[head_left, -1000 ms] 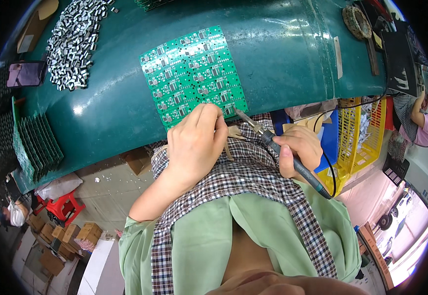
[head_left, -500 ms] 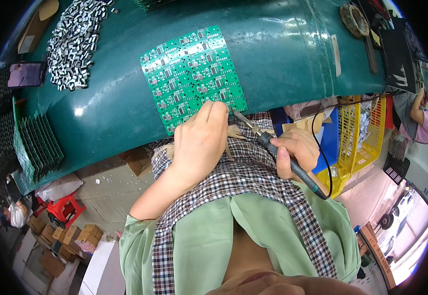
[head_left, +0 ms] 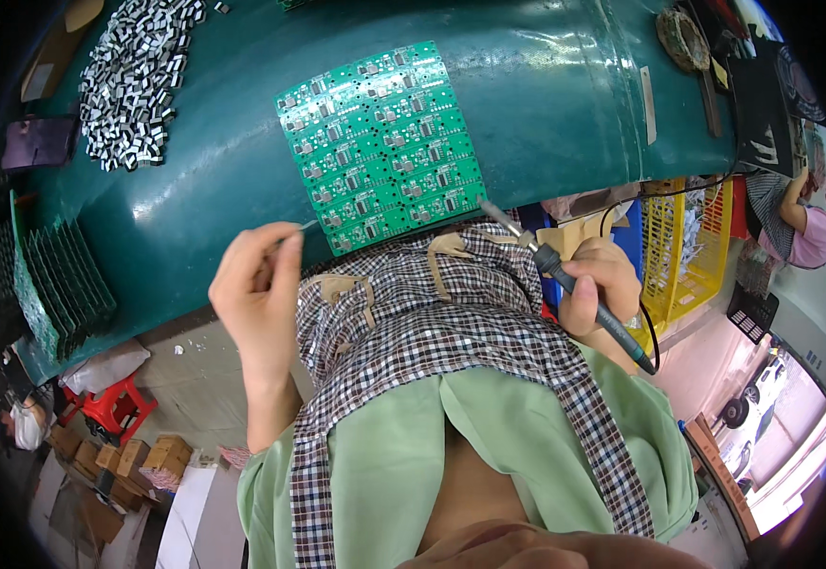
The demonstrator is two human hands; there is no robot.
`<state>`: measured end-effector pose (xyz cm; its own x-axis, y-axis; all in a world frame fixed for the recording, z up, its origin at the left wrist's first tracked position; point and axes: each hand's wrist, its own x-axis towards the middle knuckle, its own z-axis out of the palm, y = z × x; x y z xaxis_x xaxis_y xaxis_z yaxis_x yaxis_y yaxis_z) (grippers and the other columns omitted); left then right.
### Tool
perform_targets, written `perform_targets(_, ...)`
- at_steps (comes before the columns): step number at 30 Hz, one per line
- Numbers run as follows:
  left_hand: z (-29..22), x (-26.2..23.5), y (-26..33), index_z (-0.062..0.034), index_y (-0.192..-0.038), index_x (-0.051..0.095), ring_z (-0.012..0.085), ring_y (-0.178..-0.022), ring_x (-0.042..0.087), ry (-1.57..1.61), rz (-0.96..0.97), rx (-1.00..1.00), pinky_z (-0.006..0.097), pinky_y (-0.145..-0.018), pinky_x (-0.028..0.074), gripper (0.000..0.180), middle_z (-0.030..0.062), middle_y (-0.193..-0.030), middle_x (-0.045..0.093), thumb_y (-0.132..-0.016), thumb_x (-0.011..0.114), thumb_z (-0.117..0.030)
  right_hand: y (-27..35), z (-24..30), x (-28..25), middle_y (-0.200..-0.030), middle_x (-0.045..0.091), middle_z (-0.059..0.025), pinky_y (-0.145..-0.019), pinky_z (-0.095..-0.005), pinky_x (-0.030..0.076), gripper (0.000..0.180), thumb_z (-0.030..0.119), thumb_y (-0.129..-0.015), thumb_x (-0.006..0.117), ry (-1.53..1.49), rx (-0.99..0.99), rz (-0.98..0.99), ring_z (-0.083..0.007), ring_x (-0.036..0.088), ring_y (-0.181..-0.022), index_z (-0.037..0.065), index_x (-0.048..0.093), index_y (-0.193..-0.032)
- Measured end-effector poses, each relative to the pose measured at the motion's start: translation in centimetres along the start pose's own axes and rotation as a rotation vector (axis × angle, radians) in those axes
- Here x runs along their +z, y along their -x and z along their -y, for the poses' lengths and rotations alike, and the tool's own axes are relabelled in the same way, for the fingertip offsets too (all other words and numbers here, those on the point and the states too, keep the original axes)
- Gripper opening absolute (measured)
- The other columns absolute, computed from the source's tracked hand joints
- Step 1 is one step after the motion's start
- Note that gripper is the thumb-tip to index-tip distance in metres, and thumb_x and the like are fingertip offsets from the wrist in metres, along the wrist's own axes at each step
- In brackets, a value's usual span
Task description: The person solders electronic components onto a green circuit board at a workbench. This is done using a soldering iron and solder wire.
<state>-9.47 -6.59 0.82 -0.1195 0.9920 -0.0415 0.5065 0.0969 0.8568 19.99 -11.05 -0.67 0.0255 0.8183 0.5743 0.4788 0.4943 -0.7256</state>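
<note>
Soldering looks paused between joints: left hand [head_left: 259,284] pinches thin solder wire [head_left: 291,233] just off the green circuit panel [head_left: 380,142] on the teal table [head_left: 546,85], right hand [head_left: 603,284] grips the soldering iron [head_left: 565,280], whose tip must next meet a pad

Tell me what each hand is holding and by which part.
Right hand grips a soldering iron around its handle. Left hand pinches a thin wire near its end.

Left hand [head_left: 259,284] lifted off green circuit board [head_left: 380,147], moved left, pinching thin wire.
</note>
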Motion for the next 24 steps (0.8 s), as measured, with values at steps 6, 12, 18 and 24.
perform_targets(6,1.6,-1.3,-0.3,0.0011,-0.092,0.058,0.0009,-0.061,0.042,0.313,-0.033,-0.094,0.014,-0.052,0.029,0.006,-0.0042,-0.074,0.052,-0.088,0.061,-0.003,0.5,0.2,0.9,-0.052,0.054,-0.0087,-0.042,-0.0318,0.038,0.006,0.004,-0.071,0.057,0.017,-0.066,0.064,-0.0215,0.049,-0.041,-0.001,0.060,-0.073)
perform_targets(12,1.3,-2.6,-0.1,0.0011,-0.094,0.061,0.0021,-0.063,0.043,0.369,-0.003,-0.155,0.016,-0.055,0.030,0.007,-0.0040,-0.073,0.053,-0.088,0.060,-0.003,0.8,0.0,1.3,-0.052,0.054,-0.0074,-0.041,-0.0300,0.037,0.006,0.003,-0.071,0.059,0.012,-0.101,0.083,-0.0202,0.049,-0.041,0.000,0.060,-0.075)
perform_targets(18,0.0,-8.2,1.4,0.0032,-0.097,0.067,0.0044,-0.063,0.047,0.034,-0.585,0.211,0.016,-0.056,0.035,0.013,0.0013,-0.078,0.060,-0.085,0.063,0.001,0.8,0.5,0.9,-0.050,0.051,-0.0077,-0.041,-0.0303,0.038,0.007,0.003,-0.069,0.059,0.008,-0.126,0.045,-0.0207,0.049,-0.041,-0.002,0.061,-0.074)
perform_targets(24,-0.1,-25.1,3.4,0.0088,-0.086,0.062,0.0192,-0.064,0.053,0.208,-0.650,0.788,0.024,-0.065,0.047,0.011,0.0155,-0.075,0.059,-0.082,0.056,0.001,0.4,0.0,0.6,-0.051,0.050,-0.0079,-0.042,-0.0311,0.039,0.010,0.002,-0.067,0.058,0.025,-0.119,-0.094,-0.0202,0.049,-0.041,-0.005,0.060,-0.074)
